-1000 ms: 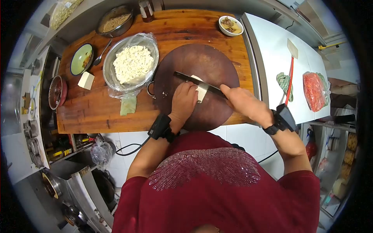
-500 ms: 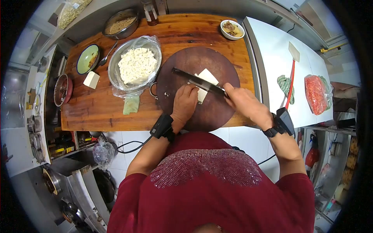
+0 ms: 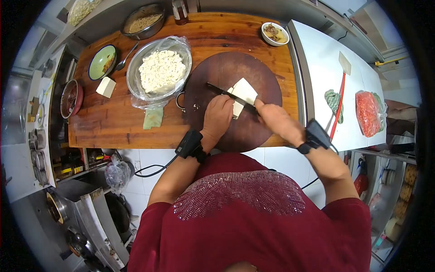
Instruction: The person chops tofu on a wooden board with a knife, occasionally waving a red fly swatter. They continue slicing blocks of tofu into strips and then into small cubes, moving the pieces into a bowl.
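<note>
My right hand [image 3: 280, 121] is wrapped round the handle of a knife [image 3: 219, 89]. The dark blade lies slantwise across a block of white tofu [image 3: 245, 92]; a smaller part of the tofu shows on the near side of the blade. With fingers bent together, my left hand [image 3: 218, 117] holds the near part of the tofu beside the blade. Its fingertips are partly hidden. Beneath is a round, dark brown cutting board [image 3: 251, 133]. Left of the board, a metal bowl lined with clear plastic [image 3: 130, 75] holds white diced pieces [image 3: 162, 71].
Another white block [image 3: 106, 87], a green bowl [image 3: 102, 62], a spoon [image 3: 121, 65] and a red bowl [image 3: 73, 99] are at left. A noodle-like food bowl [image 3: 142, 21] and a bottle [image 3: 180, 12] stand behind. A white bowl [image 3: 275, 34] sits back right, near a red-handled swatter [image 3: 339, 102].
The knife has come down lower and its blade now shows narrower, edge-on. My right hand has shifted slightly left and down. The whole view has tilted a little.
</note>
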A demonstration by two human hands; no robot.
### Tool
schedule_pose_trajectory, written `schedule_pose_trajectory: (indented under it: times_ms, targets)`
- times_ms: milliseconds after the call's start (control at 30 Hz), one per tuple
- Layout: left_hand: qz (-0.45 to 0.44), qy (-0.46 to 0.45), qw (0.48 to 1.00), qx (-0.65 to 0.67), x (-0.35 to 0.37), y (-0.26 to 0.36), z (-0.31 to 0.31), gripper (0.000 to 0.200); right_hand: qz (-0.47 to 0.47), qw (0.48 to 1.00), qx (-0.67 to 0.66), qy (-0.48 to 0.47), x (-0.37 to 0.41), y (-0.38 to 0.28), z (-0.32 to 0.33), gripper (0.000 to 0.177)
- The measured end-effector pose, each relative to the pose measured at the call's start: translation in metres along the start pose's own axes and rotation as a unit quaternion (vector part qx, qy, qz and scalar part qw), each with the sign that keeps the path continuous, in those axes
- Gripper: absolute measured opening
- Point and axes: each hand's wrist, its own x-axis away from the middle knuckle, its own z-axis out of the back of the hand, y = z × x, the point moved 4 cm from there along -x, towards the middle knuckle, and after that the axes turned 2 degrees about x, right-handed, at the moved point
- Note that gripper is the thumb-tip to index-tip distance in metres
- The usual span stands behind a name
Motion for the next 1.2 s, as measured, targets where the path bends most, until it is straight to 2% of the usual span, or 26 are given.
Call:
schedule_pose_trajectory:
  times_ms: [67, 200, 300, 400, 667, 767, 833, 867, 1000, 1067, 1200]
  targets:
    - [0.005, -0.002, 1.0, 0.0, 0.0, 0.001, -0.001, 0.015, -0.024, 0.999, -0.001, 0.022, -0.002, 0.003, -0.015, 0.014]
    - [-0.001, -0.008, 1.0, -0.006, 0.002, 0.002, 0.001, 0.017, 0.013, 0.998, -0.01, 0.068, 0.001, 0.006, -0.007, 0.013]
    - [-0.02, -0.01, 1.0, -0.014, 0.004, 0.001, 0.002, 0.017, 0.006, 0.996, -0.003, 0.086, 0.012, 0.007, 0.008, 0.019]
    - [-0.004, -0.019, 0.998, -0.061, 0.007, 0.005, 0.0, 0.017, 0.043, 0.997, 0.002, 0.07, 0.029, -0.003, 0.036, 0.017]
    - [-0.011, -0.007, 1.0, -0.021, 0.004, 0.005, 0.004, 0.015, 0.041, 0.999, -0.004, 0.027, 0.034, -0.002, 0.043, 0.016]
    - [0.002, -0.005, 1.0, 0.0, 0.005, 0.0, 0.002, 0.016, 0.029, 0.999, 0.019, 0.011, 0.022, -0.012, 0.035, 0.016]
    - [0.007, -0.011, 1.0, 0.021, 0.007, 0.0, 0.001, 0.017, -0.027, 0.999, 0.0, -0.028, 0.011, -0.011, 0.015, 0.012]
    - [0.009, -0.013, 1.0, 0.018, 0.006, 0.0, 0.001, 0.017, -0.027, 0.999, 0.002, -0.029, 0.008, -0.007, 0.002, 0.012]
    - [-0.002, 0.012, 1.0, -0.01, 0.007, 0.004, 0.002, 0.015, -0.018, 0.999, -0.013, 0.03, 0.003, 0.008, -0.024, 0.01]
    - [-0.011, 0.008, 1.0, -0.003, 0.009, 0.003, 0.002, 0.015, 0.019, 0.997, -0.02, 0.077, 0.0, 0.01, -0.016, 0.02]
    - [-0.014, -0.017, 0.999, -0.03, 0.009, 0.001, 0.002, 0.016, 0.019, 0.996, -0.011, 0.086, 0.014, 0.007, 0.012, 0.021]
